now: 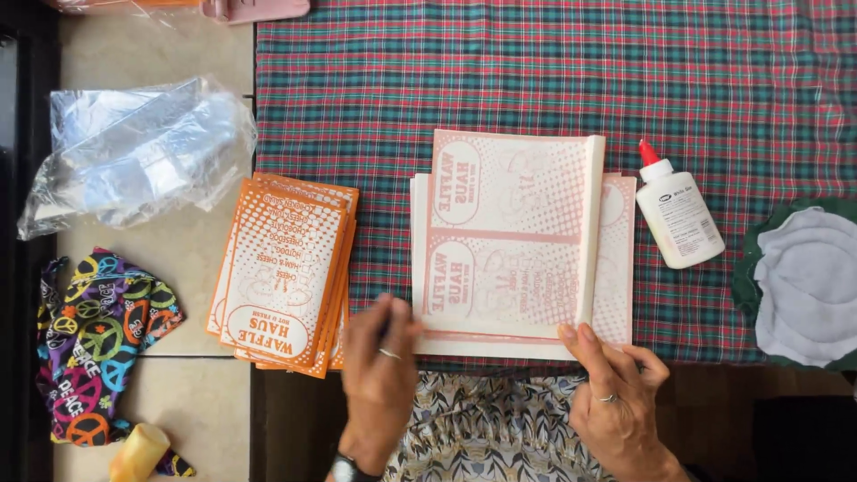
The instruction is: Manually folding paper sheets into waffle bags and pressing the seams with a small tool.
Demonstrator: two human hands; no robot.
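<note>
Seen from above: a stack of printed paper sheets (pixel 513 241), pale pink print showing through, lying on a red-and-green plaid cloth (pixel 536 71) near its front edge, top sheet folded over along its right side. Left hand (pixel 379 370) at the stack's lower left corner, fingers curled, blurred, so cannot tell whether gripping a sheet or only touching it. Right hand (pixel 616 393) at the lower right corner, fingers loose and extended, fingertips resting on the folded sheet's bottom edge, clasping nothing. Just left of the stack, a pile of orange-printed paper bags (pixel 286 272), overlapping the cloth's edge. Right of the stack, a white glue bottle with a red cap (pixel 677 210), lying down. Farther left, crumpled clear plastic (pixel 134 152) and a colourful patterned fabric (pixel 94 344).
</note>
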